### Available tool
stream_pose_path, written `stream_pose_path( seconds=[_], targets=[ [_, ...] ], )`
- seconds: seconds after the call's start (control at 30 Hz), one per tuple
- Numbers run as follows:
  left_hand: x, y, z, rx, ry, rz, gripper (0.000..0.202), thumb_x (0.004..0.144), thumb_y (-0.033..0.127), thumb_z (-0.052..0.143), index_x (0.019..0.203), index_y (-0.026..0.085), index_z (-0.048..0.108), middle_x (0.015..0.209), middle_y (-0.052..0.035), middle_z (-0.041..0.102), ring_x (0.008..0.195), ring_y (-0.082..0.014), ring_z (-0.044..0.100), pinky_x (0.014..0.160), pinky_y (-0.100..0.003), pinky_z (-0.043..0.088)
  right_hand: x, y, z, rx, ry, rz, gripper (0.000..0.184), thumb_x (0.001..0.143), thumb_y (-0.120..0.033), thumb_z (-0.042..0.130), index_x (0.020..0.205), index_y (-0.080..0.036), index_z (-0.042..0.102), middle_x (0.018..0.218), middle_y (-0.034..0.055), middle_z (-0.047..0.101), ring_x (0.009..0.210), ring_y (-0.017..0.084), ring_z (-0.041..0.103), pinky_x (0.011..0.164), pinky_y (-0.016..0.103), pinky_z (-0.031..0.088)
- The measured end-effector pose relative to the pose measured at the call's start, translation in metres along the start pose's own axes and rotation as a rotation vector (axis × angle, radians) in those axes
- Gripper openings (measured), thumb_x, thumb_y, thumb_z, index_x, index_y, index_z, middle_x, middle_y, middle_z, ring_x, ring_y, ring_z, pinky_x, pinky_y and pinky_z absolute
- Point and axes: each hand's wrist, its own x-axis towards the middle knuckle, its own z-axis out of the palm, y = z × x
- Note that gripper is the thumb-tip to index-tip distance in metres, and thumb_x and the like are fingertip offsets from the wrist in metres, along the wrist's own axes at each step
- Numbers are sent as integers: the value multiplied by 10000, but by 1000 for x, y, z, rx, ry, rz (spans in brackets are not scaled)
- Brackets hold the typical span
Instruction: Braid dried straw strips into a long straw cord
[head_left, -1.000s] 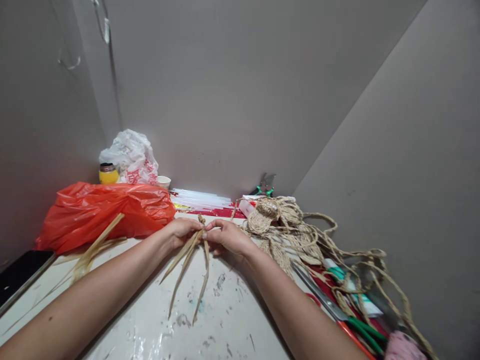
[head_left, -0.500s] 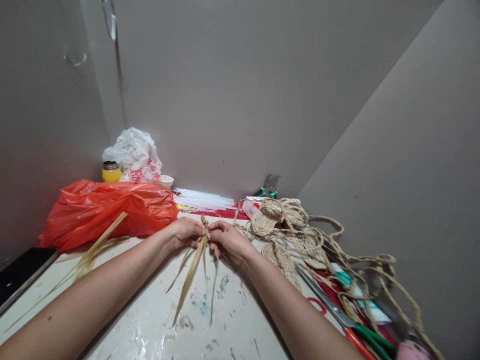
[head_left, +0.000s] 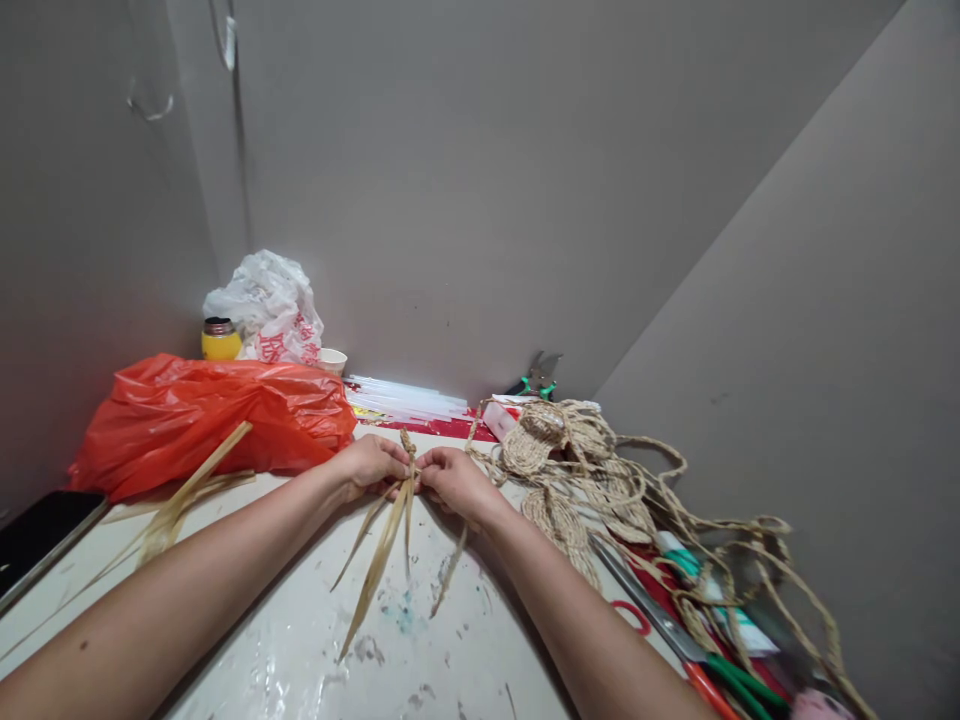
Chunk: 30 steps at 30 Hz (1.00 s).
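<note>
Near the middle of the white table (head_left: 300,610), both hands pinch a small bundle of dry plant-fibre strips (head_left: 384,570). Its knotted, braided top (head_left: 407,442) sticks up between the fingers. My left hand (head_left: 371,464) is closed on the bundle from the left. Opposite it, my right hand (head_left: 452,480) grips the fibres between thumb and fingers, with one strip (head_left: 450,570) trailing out below it. Several loose strip ends fan down toward me over the tabletop. The fingertips partly cover the spot where the strips cross.
A red plastic bag (head_left: 217,420) and more loose strips (head_left: 195,490) lie left, beside a dark phone (head_left: 45,545). Braided cord coils (head_left: 559,520) spread right, near large scissors (head_left: 675,625). White sticks (head_left: 409,398) and green-handled pruning shears (head_left: 538,378) lie along the back wall.
The strip under my right hand has swung to the right, closer to that wrist. Both hands stay at the bundle, and the view has shifted slightly.
</note>
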Motion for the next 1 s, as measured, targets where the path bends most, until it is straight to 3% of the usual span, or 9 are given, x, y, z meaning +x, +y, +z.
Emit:
stream_pose_path(
  seconds=[0.13,0.27,0.4,0.67,0.83,1.0],
  targets=[
    [-3,0,3,71,25,47,100,596,48,633,646,118,582,523,26,568,430,-70,484,458,-202,426,5,3,-5,-104,-29,-36,163,709,-158,534,549,-154,502,444,-61,449,407,58,339,419,206,196],
    [-5,0,2,166,19,93,87,605,60,606,665,122,612,515,36,559,422,-62,451,457,-192,399,7,2,-8,-141,-109,-17,217,758,-253,521,563,-157,512,433,-80,359,390,55,257,418,219,144],
    [-4,-1,-1,295,-10,164,89,615,104,595,695,132,622,507,52,525,432,-61,429,460,-188,384,7,-2,-9,-139,-155,17,244,785,-232,461,549,-170,449,437,-82,344,373,49,231,407,209,154],
    [-4,6,-9,361,-97,79,172,593,155,613,757,128,661,535,19,538,476,-86,466,481,-203,392,8,0,-10,-165,-141,2,235,747,-252,490,534,-178,422,433,-89,337,366,43,199,407,208,160],
    [-5,7,-11,582,-24,112,139,629,195,598,723,140,686,494,34,524,431,-69,388,454,-191,294,7,1,-9,-223,-114,-19,213,723,-233,493,523,-173,454,430,-79,361,376,50,226,410,213,158],
    [-6,10,-13,717,70,185,81,621,181,595,546,153,610,493,29,521,500,-90,416,491,-194,278,10,3,-7,-271,-84,-49,201,698,-207,506,507,-170,456,430,-74,354,408,61,260,425,219,164]
  ],
)
